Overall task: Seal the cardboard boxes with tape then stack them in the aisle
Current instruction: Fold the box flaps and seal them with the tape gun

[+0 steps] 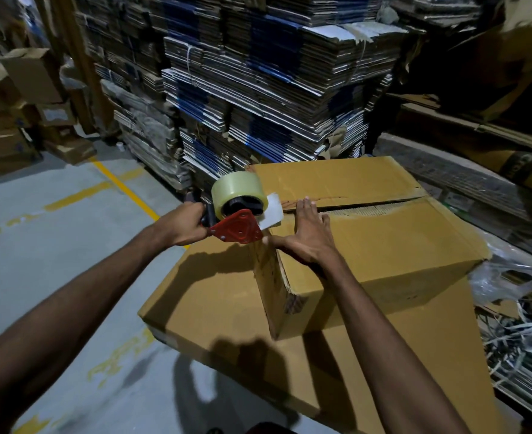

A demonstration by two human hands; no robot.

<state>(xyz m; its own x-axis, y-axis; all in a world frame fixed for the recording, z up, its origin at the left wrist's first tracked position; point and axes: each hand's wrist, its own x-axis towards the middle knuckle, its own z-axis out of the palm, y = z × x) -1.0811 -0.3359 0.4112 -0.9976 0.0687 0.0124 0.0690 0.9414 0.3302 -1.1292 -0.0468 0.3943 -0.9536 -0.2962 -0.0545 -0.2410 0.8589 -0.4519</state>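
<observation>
I am looking down at two brown cardboard boxes. The smaller brown cardboard box [383, 239] sits on top of a larger, flatter brown cardboard box [214, 296], which stands on the grey concrete floor [55, 214]. The top flaps of the smaller box meet along a centre seam [368, 206] that gapes open, wider toward the far end; no tape covers it.

My left hand [185, 227] grips the handle of one red-framed tape dispenser [238, 228], its fingers curled round it. The handle itself is mostly hidden inside my fist. The dispenser carries one roll of clear packing tape [236, 192], and a short loose tab of tape [274, 211] juts from it toward the seam at the box's near end.

My right hand [305, 236] lies flat on the top of the smaller box just beside the seam, fingers straight and close together, thumb stretched over the near edge next to the dispenser. I cannot tell whether the thumb touches the tape.

Two yellow painted lines [124, 189] cross the floor. Behind the boxes rise tall stacks of flattened cardboard sheets [258, 89], too many to count. At far left stands a dim heap of assembled cartons [23, 104], partly cut off. At right, loose strapping and plastic film [518, 324] are hard to make out.
</observation>
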